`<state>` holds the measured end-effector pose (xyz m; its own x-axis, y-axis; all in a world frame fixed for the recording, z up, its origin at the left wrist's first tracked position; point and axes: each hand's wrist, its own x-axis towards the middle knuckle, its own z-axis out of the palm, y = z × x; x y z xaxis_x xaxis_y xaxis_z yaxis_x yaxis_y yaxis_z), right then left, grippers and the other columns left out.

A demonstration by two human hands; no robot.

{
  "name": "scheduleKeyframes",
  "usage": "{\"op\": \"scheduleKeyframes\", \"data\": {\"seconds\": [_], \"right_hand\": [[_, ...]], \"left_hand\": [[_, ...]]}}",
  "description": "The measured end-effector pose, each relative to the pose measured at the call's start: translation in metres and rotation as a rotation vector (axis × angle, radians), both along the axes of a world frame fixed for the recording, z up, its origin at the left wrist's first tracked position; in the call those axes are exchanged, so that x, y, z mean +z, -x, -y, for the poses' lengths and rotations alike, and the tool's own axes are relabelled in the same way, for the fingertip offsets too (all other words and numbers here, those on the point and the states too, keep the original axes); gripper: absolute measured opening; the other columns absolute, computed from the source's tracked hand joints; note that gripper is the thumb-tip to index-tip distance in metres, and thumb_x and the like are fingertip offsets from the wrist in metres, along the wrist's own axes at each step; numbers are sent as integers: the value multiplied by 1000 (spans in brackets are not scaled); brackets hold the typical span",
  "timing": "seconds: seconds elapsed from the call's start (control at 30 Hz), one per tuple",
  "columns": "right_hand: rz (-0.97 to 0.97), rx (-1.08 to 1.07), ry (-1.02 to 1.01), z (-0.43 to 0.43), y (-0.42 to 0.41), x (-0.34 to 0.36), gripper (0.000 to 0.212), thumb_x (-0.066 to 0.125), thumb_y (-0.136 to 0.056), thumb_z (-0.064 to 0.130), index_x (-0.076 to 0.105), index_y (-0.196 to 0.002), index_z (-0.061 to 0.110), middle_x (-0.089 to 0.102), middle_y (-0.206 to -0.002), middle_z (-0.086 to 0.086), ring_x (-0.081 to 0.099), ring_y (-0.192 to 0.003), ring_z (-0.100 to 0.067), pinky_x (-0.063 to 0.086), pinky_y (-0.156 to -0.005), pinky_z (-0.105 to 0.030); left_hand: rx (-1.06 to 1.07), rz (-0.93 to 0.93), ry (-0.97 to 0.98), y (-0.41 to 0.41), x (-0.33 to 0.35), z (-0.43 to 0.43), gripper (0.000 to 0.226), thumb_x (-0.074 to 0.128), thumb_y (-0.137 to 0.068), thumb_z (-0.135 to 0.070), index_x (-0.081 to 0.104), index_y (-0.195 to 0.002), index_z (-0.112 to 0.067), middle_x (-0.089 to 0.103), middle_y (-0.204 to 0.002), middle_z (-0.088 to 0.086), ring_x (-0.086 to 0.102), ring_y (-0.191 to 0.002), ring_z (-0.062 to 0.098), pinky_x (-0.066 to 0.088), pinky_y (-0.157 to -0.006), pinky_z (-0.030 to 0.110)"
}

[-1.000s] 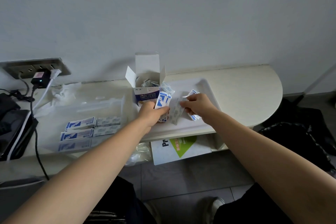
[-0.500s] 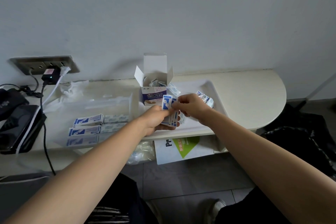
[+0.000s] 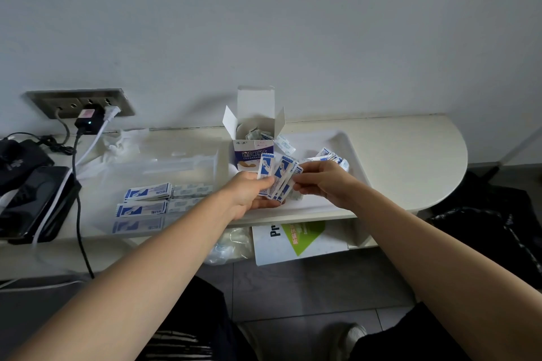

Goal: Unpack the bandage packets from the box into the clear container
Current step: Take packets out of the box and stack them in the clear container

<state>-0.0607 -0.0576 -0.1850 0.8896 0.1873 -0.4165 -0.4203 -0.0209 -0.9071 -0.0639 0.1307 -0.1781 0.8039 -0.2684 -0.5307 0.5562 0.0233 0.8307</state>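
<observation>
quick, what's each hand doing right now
left hand: closed, holds a fanned bunch of bandage packets
right hand: closed, pinches the right edge of the same bunch

Bandage box (image 3: pixel 254 152), front face: big white Chinese chars "创口贴" on a dark-blue band, w/ "CHUANGKO…" in small caps right under; the rest is hidden by the fanned bandage packets (image 3: pixel 278 177) at its 6 o'clock. Small logo at top left of that face: too small to read. Packets' blue-white print: illegible. Same for the stacked packets (image 3: pixel 146 193) in the clear container (image 3: pixel 187 161) at 8 o'clock. White carton (image 3: pixel 311 246) under the table, 5 o'clock of box: black "Pr", cut off, and a green wedge w/ white Chinese chars starting "新编".
</observation>
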Motion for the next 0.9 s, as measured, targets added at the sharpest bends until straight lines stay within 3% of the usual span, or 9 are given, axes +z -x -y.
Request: {"op": "scheduleKeyframes", "data": {"seconds": [0.13,0.37,0.63,0.8,0.9], "right_hand": [[-11,2,-37,-1,2,4,10,60,-89,1,67,-87,6,71,-79,-9,66,-64,-12,56,-62,-20],[-33,17,-163,-4,2,7,13,58,-93,13,66,-96,3,72,-86,-12,67,-67,-17,56,-61,-22],[0,43,-140,-8,0,4,11,55,-92,1,65,-91,2,72,-73,-6,67,-62,-11,54,-58,-18],[-1,33,-127,-10,-3,4,22,55,-91,-2,60,-112,5,70,-90,-14,65,-64,-16,55,-58,-21],[43,40,7,-12,-4,3,25,53,-91,-5,58,-114,3,68,-88,-17,63,-58,-16,54,-56,-22]], "left_hand": [[-12,-33,2,-1,1,0,21,51,-97,-7,57,-117,-3,67,-95,11,66,-76,23,57,-52,25],[0,-43,-16,-1,0,-2,13,52,-96,-7,59,-108,-5,66,-93,12,66,-76,24,58,-53,26],[-56,-115,-27,-3,6,-7,12,46,-100,-8,58,-101,-9,65,-90,13,64,-69,23,54,-47,22],[-52,-62,-74,-4,3,-5,11,48,-98,-7,59,-101,-10,65,-87,13,62,-70,22,51,-43,21],[-46,-17,-125,-5,1,-3,10,51,-97,-7,60,-99,-11,66,-86,12,64,-69,22,52,-44,23]]}}
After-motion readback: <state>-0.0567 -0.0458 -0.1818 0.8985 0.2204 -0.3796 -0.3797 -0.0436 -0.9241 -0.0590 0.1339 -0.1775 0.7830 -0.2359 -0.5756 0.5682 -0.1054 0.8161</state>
